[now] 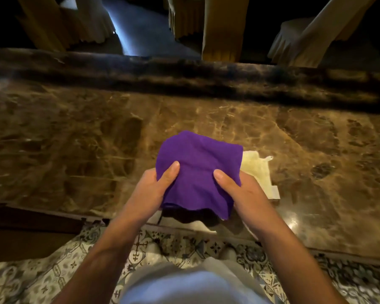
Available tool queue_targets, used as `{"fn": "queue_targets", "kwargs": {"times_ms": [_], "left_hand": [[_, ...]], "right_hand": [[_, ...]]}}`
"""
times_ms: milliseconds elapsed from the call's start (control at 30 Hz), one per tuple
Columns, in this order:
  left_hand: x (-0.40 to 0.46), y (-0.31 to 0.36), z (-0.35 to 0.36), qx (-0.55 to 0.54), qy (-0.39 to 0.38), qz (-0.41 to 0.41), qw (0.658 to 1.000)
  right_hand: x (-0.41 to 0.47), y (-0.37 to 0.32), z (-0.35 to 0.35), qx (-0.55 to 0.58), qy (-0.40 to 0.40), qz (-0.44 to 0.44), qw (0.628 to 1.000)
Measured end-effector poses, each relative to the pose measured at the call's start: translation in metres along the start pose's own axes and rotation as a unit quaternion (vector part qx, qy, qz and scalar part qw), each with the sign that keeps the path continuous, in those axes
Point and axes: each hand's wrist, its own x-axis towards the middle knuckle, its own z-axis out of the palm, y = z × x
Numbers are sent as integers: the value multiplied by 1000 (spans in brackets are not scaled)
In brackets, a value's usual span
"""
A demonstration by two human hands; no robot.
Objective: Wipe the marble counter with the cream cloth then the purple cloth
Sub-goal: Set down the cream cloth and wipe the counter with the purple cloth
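Note:
A purple cloth (198,165) is held spread out a little above the brown marble counter (75,139), near its front edge. My left hand (149,191) grips the cloth's left side with the thumb on top. My right hand (239,189) grips its right side the same way. The cream cloth (256,172) lies flat on the counter under and to the right of the purple one, mostly hidden by it and by my right hand. A pale corner of it shows below the purple cloth at the counter's edge.
A raised dark marble ledge (184,73) runs along the counter's far side. Beyond it stand chairs with cream and gold covers (298,40). Patterned floor tiles (53,270) lie below the counter's front edge, and a dark wooden panel (26,227) sits at lower left.

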Motion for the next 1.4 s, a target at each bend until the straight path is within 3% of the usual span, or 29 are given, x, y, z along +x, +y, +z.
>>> {"fn": "queue_targets", "kwargs": {"times_ms": [200,433,733,833,900,1000,1067,1133,1200,1300,1400], "left_hand": [[5,-2,-108,-47,-39,-1,998],[10,-5,-207,7,-47,18,999],[16,-22,-254,60,-59,45,995],[17,-18,-259,46,-75,40,995],[22,-15,-267,81,-99,69,989],[36,-15,-302,254,-28,133,958],[43,-19,-338,382,56,162,908],[50,-29,-377,505,114,164,840],[56,-42,-413,586,150,130,786],[55,-61,-443,610,175,44,771],[56,-82,-448,621,177,22,763]], "right_hand": [[19,5,109,25,40,30,998],[28,2,194,10,62,42,997],[37,9,244,80,79,84,990],[43,0,252,92,97,54,989],[50,-11,249,33,136,2,990],[64,-32,224,-131,215,-145,957],[77,-34,204,-297,217,-208,906],[91,-20,193,-469,165,-190,847],[90,4,198,-554,85,-109,821],[66,38,213,-573,-5,-35,819],[67,54,222,-559,48,-44,827]]}}
